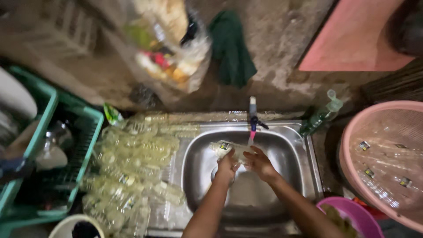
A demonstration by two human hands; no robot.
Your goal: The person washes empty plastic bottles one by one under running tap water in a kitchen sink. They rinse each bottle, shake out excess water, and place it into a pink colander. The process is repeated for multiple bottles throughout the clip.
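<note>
Both hands are over the steel sink [293, 145], holding one clear plastic bottle [231, 149] under the tap [252, 118]. The left hand [227, 167] is wrapped around the bottle's body, and the right hand [260, 162] grips its end just beside it. A heap of empty bottles [132, 167] lies on the draining board to the left, next to a green crate [66, 145]. A pink basket [383, 158] with more bottles stands to the right

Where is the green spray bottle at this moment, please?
In the head view, the green spray bottle leans at the back right corner of the steel sink, between the tap and the pink basket, to the right of both hands.
</note>
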